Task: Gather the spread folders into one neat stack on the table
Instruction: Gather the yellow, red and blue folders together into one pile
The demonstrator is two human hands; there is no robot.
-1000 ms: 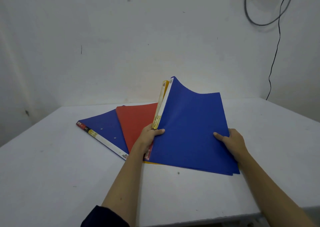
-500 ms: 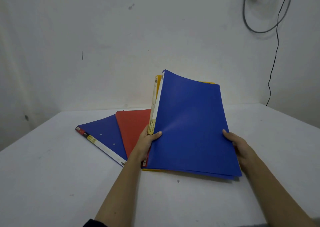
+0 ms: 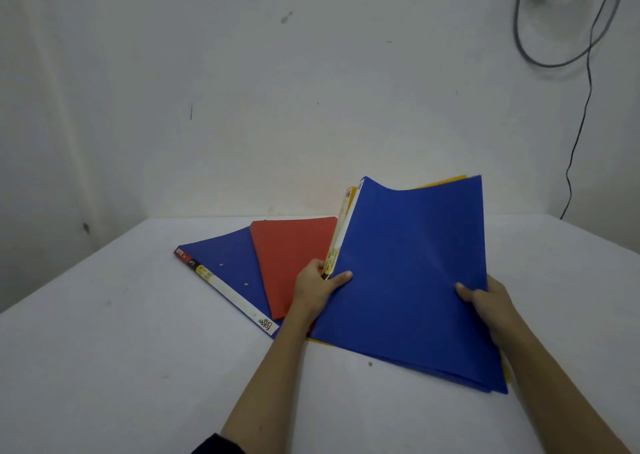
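Surface [image 3: 104, 367]: white, fills the lower half of the frame; carries all folders; a few small dark specks noted.
Wall [image 3: 242, 89]: white, upper half of frame; a cable loop [image 3: 568, 37] hangs at upper right.
Raised blue folder [image 3: 412, 280]: right of centre, largest item in view. Tilted up with its far edge lifted and its near edge low by the surface. Cover slightly bowed.
Yellow folder [image 3: 347, 207]: directly behind the raised blue folder, held with it; only its spine and thin edges show.
Red folder [image 3: 291, 256]: flat on the surface, centre of frame, partly under the held pair.
Flat blue folder [image 3: 225, 256]: left of centre, flat, fanned out from under the red one; white spine label toward the viewer.
Left hand [image 3: 317, 289]: grip clamped on the spine edges of the raised blue and yellow folders, thumb on the blue cover.
Right hand [image 3: 488, 301]: grip closed on the right edge of the raised blue folder, fingers behind.
Step in hand (judged): squaring the held pair; gathering is partway, two folders not yet collected.
Next move (judged): lay the pair on the red folder, or slide the flat two beneath, then align spines and edges. Thin covers may slip or splay.
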